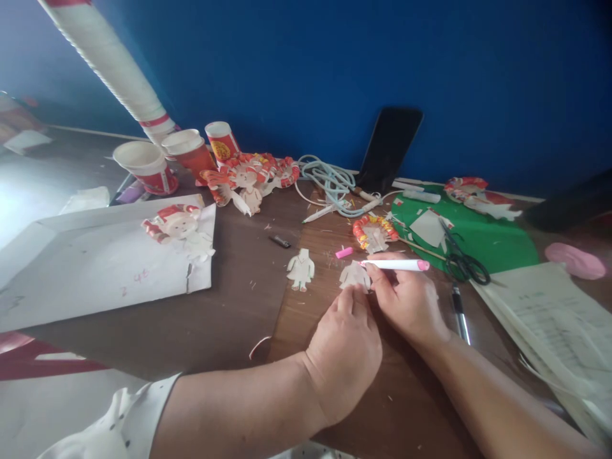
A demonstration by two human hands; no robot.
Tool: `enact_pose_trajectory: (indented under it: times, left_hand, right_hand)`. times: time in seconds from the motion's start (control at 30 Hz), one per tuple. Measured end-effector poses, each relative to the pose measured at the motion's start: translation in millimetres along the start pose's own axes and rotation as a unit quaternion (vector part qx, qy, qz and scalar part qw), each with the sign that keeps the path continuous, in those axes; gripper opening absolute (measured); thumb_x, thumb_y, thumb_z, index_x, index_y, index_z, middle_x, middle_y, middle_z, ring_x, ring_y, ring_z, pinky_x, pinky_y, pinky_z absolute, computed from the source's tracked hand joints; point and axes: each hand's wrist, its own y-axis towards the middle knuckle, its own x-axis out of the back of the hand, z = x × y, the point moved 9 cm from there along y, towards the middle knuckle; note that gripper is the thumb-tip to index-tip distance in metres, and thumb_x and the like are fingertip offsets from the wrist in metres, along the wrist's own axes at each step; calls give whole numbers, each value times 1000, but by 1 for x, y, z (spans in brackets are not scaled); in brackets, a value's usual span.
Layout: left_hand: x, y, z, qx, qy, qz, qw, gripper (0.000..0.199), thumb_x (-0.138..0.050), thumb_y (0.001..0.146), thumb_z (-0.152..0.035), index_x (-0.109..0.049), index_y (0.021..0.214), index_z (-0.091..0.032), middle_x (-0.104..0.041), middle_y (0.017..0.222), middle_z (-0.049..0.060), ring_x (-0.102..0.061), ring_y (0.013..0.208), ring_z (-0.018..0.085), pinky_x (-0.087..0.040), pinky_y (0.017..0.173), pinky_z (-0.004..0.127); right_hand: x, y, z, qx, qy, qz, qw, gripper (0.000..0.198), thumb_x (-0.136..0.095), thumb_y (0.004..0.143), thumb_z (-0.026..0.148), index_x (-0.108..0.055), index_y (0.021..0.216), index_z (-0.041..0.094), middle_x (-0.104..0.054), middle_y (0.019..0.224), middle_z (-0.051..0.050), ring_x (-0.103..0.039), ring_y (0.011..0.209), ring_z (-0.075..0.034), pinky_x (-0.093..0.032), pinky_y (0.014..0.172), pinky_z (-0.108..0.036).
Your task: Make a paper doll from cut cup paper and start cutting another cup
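Note:
My right hand grips a white marker with a pink end, held nearly level, its tip at the upper edge of a small white paper cutout shaped like a body in a coat. The fingertips of my left hand are pressed together on the lower part of that cutout, holding it against the table. A second body-shaped cutout lies to the left, apart from both hands. Just beyond the held cutout is a pink marker cap. A paper head piece with red and yellow curls lies behind it.
Red paper cups and paper dolls stand at the back left. A phone leans on the blue wall near a coiled cable. Black scissors lie partly on green card; a pen is right of my hand.

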Motion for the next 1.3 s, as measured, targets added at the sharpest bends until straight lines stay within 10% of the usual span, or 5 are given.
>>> enact_pose_trajectory:
  times: [1.3]
  left_hand:
    - [-1, 0, 4, 27, -22, -13, 999, 44, -35, 93, -18, -58, 126, -1, -58, 132, 20, -55, 121, 23, -43, 101, 34]
  right_hand:
    - [2, -3, 6, 18, -8, -2, 1000, 22, -54, 91, 35, -66, 97, 18, -73, 92, -7, -69, 81, -21, -50, 71, -29]
